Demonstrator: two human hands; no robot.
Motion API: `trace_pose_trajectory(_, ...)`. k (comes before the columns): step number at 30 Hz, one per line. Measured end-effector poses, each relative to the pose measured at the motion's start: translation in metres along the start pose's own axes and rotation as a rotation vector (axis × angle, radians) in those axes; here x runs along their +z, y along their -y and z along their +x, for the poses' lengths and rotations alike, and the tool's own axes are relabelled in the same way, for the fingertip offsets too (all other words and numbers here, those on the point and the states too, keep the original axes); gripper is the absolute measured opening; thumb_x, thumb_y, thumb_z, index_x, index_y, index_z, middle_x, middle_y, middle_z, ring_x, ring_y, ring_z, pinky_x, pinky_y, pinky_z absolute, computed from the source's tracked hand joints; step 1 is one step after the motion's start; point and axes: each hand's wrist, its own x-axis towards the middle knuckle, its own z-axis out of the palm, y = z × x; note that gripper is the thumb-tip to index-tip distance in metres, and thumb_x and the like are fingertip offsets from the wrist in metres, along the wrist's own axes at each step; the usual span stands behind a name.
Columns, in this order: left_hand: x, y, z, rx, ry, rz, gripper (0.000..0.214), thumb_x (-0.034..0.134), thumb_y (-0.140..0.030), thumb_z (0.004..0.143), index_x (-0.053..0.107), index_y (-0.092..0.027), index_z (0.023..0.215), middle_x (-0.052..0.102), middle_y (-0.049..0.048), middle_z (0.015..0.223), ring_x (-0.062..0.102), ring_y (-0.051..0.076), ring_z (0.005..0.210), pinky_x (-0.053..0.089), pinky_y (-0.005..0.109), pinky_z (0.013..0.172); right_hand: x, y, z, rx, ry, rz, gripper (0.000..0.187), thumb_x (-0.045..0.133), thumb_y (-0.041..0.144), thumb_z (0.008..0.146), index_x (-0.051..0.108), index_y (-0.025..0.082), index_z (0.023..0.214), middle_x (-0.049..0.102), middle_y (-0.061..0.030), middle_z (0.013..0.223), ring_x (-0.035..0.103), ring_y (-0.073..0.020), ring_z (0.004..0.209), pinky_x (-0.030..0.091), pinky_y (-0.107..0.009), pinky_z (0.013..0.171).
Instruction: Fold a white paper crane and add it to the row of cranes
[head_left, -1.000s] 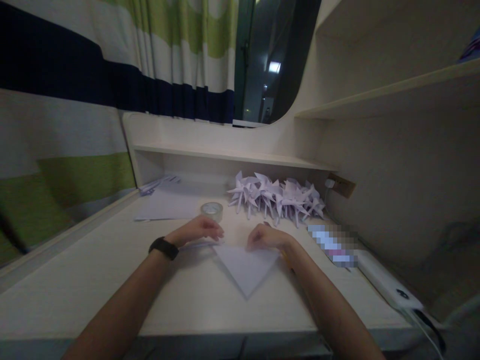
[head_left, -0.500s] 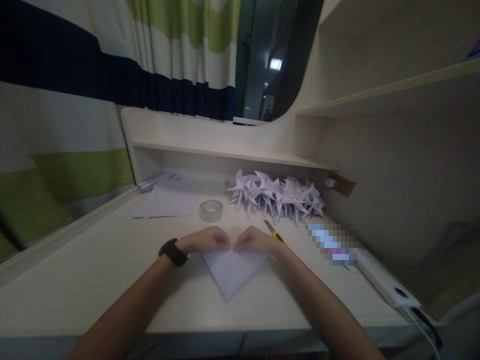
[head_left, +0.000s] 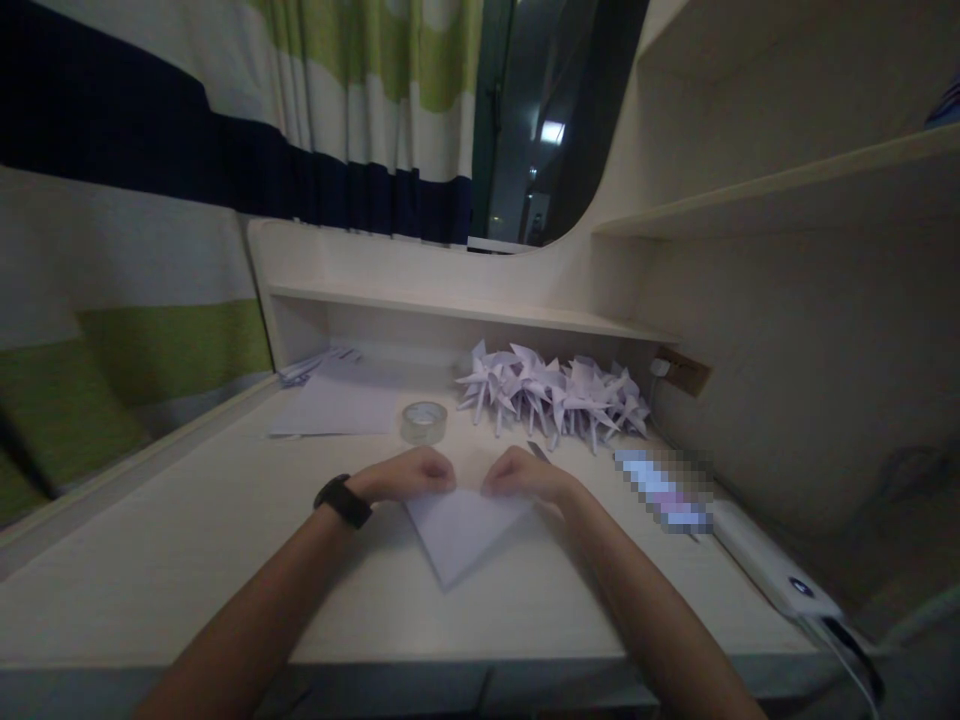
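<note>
Your left hand [head_left: 409, 475], fingers curled in, pressed the left top corner of the white folded paper triangle [head_left: 459, 535] flat on the pale wooden worktop [head_left: 150, 530], its point lying toward you between both wrists. Your right hand [head_left: 525, 477], curled likewise, pinned the right corner.

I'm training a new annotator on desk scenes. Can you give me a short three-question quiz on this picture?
1. True or false: the tape roll lies on top of the folded paper.
2. Which wrist wears the dark band? A) left B) right C) neither
3. Fill in: the left hand and the right hand both rest on the folded paper's ____ edge, and its tip points toward the person.

Key
1. False: it stands apart on the desk, behind the hands.
2. A
3. far
</note>
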Motion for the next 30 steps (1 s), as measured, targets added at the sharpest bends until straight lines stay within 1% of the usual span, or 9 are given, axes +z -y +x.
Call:
trace_pose_trajectory(3,-0.008,0.001,-0.007,-0.052,-0.029,-0.03,0.03,0.055,-0.04,0.081,0.063,-0.013,0.073,0.056,0.0003,0.064,0.046,0.012,0.059,0.034,0.022,0.055,-0.011,-0.002,-0.003,-0.009,0.024,0.02,0.022,0.073,0.031,0.06,0.073,0.011,0.069,0.063,-0.0006,0.056,0.053,-0.0103,0.051,0.04,-0.021,0.051)
trace_pose_trajectory(8,-0.018,-0.002,-0.017,-0.139,-0.069,-0.081,0.028,0.058,-0.04,0.077,0.06,-0.013,0.071,0.057,0.0008,0.067,0.047,0.013,0.06,0.034,0.023,0.056,-0.035,-0.008,-0.014,0.059,0.082,0.083,0.023,0.072,0.03,0.059,0.073,0.011,0.071,0.07,-0.0061,0.064,0.063,-0.0143,0.055,0.049,-0.024,0.056)
trace_pose_trajectory(10,-0.02,-0.003,-0.018,-0.156,-0.067,-0.075,0.028,0.058,-0.04,0.076,0.06,-0.013,0.07,0.057,0.0009,0.067,0.047,0.013,0.06,0.034,0.023,0.056,-0.045,-0.009,-0.018,0.071,0.048,0.073,0.023,0.071,0.03,0.06,0.073,0.011,0.072,0.071,-0.0068,0.066,0.064,-0.0142,0.057,0.05,-0.024,0.057)
trace_pose_trajectory(13,-0.019,-0.005,-0.017,-0.161,-0.063,-0.047,0.027,0.057,-0.04,0.077,0.06,-0.013,0.07,0.057,0.001,0.067,0.047,0.013,0.061,0.035,0.023,0.056,-0.05,-0.009,-0.018,0.056,-0.074,0.034,0.024,0.07,0.03,0.06,0.073,0.01,0.073,0.07,-0.0067,0.065,0.063,-0.0139,0.058,0.049,-0.024,0.057)
trace_pose_trajectory(17,-0.014,-0.012,-0.014,-0.151,-0.047,-0.03,0.028,0.055,-0.039,0.078,0.059,-0.013,0.068,0.057,0.0011,0.066,0.048,0.013,0.062,0.035,0.024,0.058,-0.031,-0.007,-0.005,-0.039,-0.241,-0.072,0.029,0.068,0.036,0.065,0.072,0.009,0.076,0.069,-0.0066,0.067,0.059,-0.0128,0.056,0.045,-0.023,0.054)
trace_pose_trajectory(19,-0.01,-0.014,-0.012,-0.138,-0.037,-0.029,0.028,0.055,-0.039,0.078,0.06,-0.013,0.069,0.057,0.0015,0.066,0.049,0.014,0.062,0.036,0.024,0.058,-0.014,-0.007,0.004,-0.108,-0.197,-0.137,0.033,0.067,0.04,0.07,0.072,0.009,0.081,0.069,-0.0059,0.07,0.057,-0.0126,0.059,0.043,-0.023,0.056)
trace_pose_trajectory(23,-0.003,-0.013,-0.007,-0.098,-0.012,-0.044,0.029,0.056,-0.04,0.078,0.062,-0.012,0.07,0.058,0.002,0.067,0.049,0.013,0.061,0.036,0.024,0.057,0.014,-0.011,0.014,-0.178,-0.053,-0.35,0.033,0.063,0.041,0.076,0.072,0.01,0.076,0.063,-0.0005,0.063,0.05,-0.0107,0.057,0.037,-0.021,0.054)
trace_pose_trajectory(26,0.0,-0.01,-0.006,-0.059,0.063,-0.058,0.029,0.057,-0.04,0.079,0.063,-0.013,0.07,0.058,0.0013,0.065,0.048,0.013,0.06,0.036,0.022,0.056,0.018,-0.01,0.015,-0.171,0.006,-0.408,0.028,0.064,0.036,0.075,0.071,0.009,0.072,0.058,0.0018,0.058,0.047,-0.0094,0.055,0.035,-0.02,0.053)
trace_pose_trajectory(30,0.001,-0.007,-0.006,-0.029,0.096,-0.066,0.027,0.058,-0.039,0.08,0.066,-0.013,0.075,0.062,0.0021,0.07,0.051,0.013,0.063,0.038,0.022,0.058,0.011,-0.005,0.01,-0.136,0.062,-0.395,0.027,0.066,0.036,0.073,0.071,0.01,0.072,0.059,0.0017,0.059,0.049,-0.0101,0.056,0.036,-0.02,0.054)
